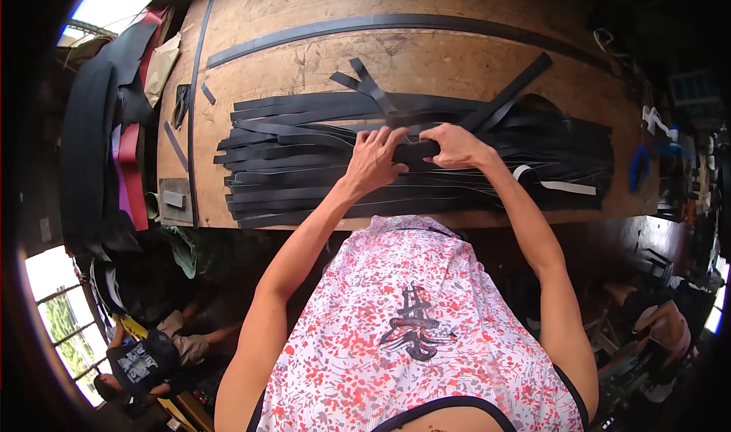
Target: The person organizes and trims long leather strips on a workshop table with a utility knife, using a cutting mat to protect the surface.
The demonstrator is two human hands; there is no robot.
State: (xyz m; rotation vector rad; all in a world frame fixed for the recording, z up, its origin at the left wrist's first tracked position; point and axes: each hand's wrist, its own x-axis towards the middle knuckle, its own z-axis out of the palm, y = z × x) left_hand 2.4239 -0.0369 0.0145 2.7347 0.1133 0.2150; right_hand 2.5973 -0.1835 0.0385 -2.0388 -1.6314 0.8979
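Note:
Many long black strips (297, 177) lie side by side across the front of a wooden table. Over the middle of them, my left hand (375, 158) is bent with thumb and fingers around the edge of a black piece (416, 154). My right hand (453, 146) pinches the other side of that same dark piece, its fingers curled. Loose strip ends (368, 88) cross each other just beyond my hands, and another strip (525, 82) sticks up diagonally to the right. A white strip (567, 187) curls on top of the pile at the right.
A long metal-like bar (343, 25) runs across the back of the wooden table (289, 70). Black and red sheets (95, 127) hang at the left. A blue item (638, 168) lies at the right edge. One person (141, 367) is at lower left, another (666, 329) at lower right.

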